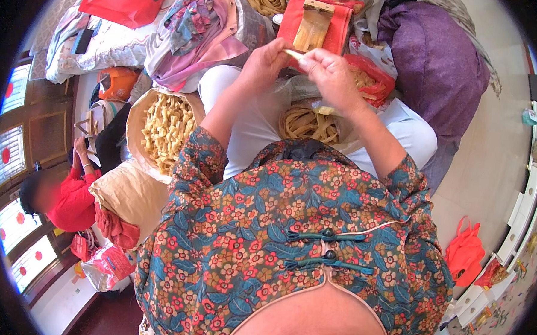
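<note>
Above my lap, my left hand [264,64] pinches one end of a small pale yellow strip [294,54], folded or rolled narrow. My right hand [331,75] has its fingers closed on the other end, so the strip spans the short gap between them. Just beyond the hands, a wooden block with a crossbar [318,7] rests on a red towel [290,16], with flat pale strips [312,33] lying under the bar. Between my knees, a clear plastic bag [296,88] holds long coiled strips [309,124] of the same colour.
At my left stands a sack [134,117] full of knotted pale pieces [165,127]. A cloth-covered bundle [190,50] lies behind it. Red plastic bags [377,82] sit beyond my right hand, near purple fabric [429,61]. A person in red [72,201] is at far left.
</note>
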Action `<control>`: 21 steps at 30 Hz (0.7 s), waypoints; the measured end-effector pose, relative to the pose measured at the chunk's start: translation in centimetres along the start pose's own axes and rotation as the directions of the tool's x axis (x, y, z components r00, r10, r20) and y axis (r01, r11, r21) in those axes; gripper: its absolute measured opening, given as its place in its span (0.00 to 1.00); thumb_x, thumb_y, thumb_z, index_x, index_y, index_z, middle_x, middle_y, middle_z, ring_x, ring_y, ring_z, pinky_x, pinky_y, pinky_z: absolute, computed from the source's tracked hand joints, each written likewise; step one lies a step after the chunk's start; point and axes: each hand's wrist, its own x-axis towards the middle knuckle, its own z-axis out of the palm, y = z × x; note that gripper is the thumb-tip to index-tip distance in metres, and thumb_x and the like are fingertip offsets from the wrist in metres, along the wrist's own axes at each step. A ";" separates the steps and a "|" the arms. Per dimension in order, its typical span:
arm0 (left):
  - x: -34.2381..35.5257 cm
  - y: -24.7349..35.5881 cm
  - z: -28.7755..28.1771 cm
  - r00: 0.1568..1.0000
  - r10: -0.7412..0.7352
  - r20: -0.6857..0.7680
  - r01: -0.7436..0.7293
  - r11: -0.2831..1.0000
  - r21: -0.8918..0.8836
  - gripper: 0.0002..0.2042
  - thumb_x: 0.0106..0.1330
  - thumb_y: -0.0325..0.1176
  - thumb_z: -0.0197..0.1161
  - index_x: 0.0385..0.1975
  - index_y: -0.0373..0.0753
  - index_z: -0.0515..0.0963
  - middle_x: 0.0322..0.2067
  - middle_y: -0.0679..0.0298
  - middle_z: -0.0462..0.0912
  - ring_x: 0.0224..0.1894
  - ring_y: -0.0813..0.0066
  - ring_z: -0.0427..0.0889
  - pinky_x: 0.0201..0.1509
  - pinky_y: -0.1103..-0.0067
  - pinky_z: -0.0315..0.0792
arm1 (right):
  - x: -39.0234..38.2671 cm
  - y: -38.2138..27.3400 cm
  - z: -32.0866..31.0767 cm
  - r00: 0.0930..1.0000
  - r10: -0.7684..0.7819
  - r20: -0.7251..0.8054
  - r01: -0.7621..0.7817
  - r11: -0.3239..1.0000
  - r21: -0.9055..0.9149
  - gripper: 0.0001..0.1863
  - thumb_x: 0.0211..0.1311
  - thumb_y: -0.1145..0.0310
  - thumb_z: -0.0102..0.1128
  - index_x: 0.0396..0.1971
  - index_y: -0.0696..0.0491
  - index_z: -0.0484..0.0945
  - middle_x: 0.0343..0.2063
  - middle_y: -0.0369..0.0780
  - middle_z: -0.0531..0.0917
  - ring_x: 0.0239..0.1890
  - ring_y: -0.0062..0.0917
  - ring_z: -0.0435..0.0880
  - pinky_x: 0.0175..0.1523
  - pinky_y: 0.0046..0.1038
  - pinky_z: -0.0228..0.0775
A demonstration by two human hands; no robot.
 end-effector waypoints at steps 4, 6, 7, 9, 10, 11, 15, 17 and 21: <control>1.2 1.1 0.6 0.933 -0.321 0.163 0.347 0.683 -0.643 0.09 0.66 0.34 0.52 0.41 0.37 0.71 0.21 0.74 0.68 0.20 0.90 0.64 0.23 0.90 0.60 | 2.3 2.2 -2.9 0.991 -0.031 -0.133 0.014 0.991 -0.134 0.13 0.55 0.63 0.60 0.20 0.57 0.78 0.13 0.27 0.70 0.18 0.10 0.64 0.23 0.18 0.58; 1.9 0.8 0.8 0.919 -0.362 0.156 0.369 0.653 -0.661 0.09 0.66 0.34 0.52 0.42 0.38 0.71 0.21 0.74 0.68 0.20 0.90 0.65 0.22 0.90 0.60 | 3.2 3.4 -3.5 0.985 -0.024 -0.171 -0.002 0.989 -0.150 0.15 0.54 0.61 0.61 0.18 0.57 0.78 0.11 0.28 0.71 0.17 0.10 0.63 0.22 0.19 0.57; 2.2 0.8 0.8 0.912 -0.383 0.143 0.392 0.719 -0.574 0.11 0.65 0.35 0.53 0.42 0.38 0.71 0.21 0.74 0.68 0.21 0.90 0.64 0.23 0.90 0.60 | 3.5 4.1 -3.8 0.984 -0.027 -0.178 0.001 0.990 -0.143 0.15 0.54 0.61 0.61 0.18 0.57 0.78 0.11 0.29 0.71 0.17 0.10 0.63 0.22 0.20 0.57; 2.8 -0.2 1.1 0.925 -0.364 0.107 0.359 0.746 -0.561 0.11 0.65 0.36 0.53 0.41 0.37 0.72 0.21 0.73 0.69 0.21 0.89 0.65 0.24 0.89 0.61 | 3.8 4.0 -3.7 0.980 -0.025 -0.200 -0.002 0.991 -0.135 0.15 0.54 0.60 0.61 0.18 0.57 0.77 0.11 0.29 0.71 0.16 0.11 0.63 0.21 0.20 0.57; 3.0 -0.6 1.2 0.931 -0.354 0.088 0.342 0.759 -0.554 0.11 0.65 0.37 0.53 0.41 0.36 0.73 0.21 0.73 0.70 0.22 0.89 0.65 0.24 0.89 0.61 | 3.9 3.9 -3.7 0.976 -0.019 -0.218 -0.011 0.991 -0.136 0.15 0.54 0.60 0.61 0.18 0.58 0.77 0.11 0.29 0.71 0.16 0.11 0.63 0.21 0.20 0.57; 3.4 -0.6 1.3 0.936 -0.346 0.058 0.333 0.824 -0.459 0.11 0.65 0.37 0.53 0.40 0.36 0.73 0.21 0.72 0.70 0.22 0.88 0.66 0.25 0.88 0.62 | 4.1 3.8 -3.8 0.970 -0.011 -0.241 -0.023 0.990 -0.138 0.15 0.54 0.60 0.60 0.18 0.58 0.77 0.11 0.29 0.71 0.16 0.11 0.63 0.21 0.21 0.57; 4.7 -1.3 1.4 0.966 -0.254 -0.048 0.247 0.961 -0.129 0.12 0.64 0.38 0.54 0.38 0.34 0.74 0.22 0.67 0.74 0.26 0.80 0.71 0.30 0.82 0.67 | 5.0 3.4 -3.9 0.966 0.010 -0.258 -0.058 0.982 -0.177 0.16 0.53 0.60 0.60 0.19 0.58 0.77 0.11 0.32 0.74 0.17 0.13 0.66 0.23 0.22 0.60; 5.2 -1.8 1.6 0.972 -0.223 -0.077 0.225 0.974 0.014 0.13 0.63 0.38 0.54 0.38 0.35 0.74 0.25 0.62 0.76 0.29 0.73 0.74 0.34 0.78 0.68 | 5.7 3.5 -3.8 0.956 -0.015 -0.292 -0.051 0.975 -0.216 0.16 0.53 0.59 0.61 0.20 0.59 0.77 0.12 0.36 0.76 0.16 0.15 0.69 0.24 0.23 0.63; 5.7 -0.6 2.4 0.970 -0.229 -0.082 0.243 0.908 0.341 0.12 0.61 0.39 0.53 0.38 0.38 0.73 0.32 0.55 0.78 0.38 0.57 0.77 0.41 0.69 0.69 | 6.5 6.4 -4.0 0.959 -0.018 -0.283 -0.105 0.905 -0.413 0.16 0.52 0.57 0.59 0.22 0.58 0.78 0.18 0.44 0.79 0.20 0.29 0.76 0.30 0.30 0.68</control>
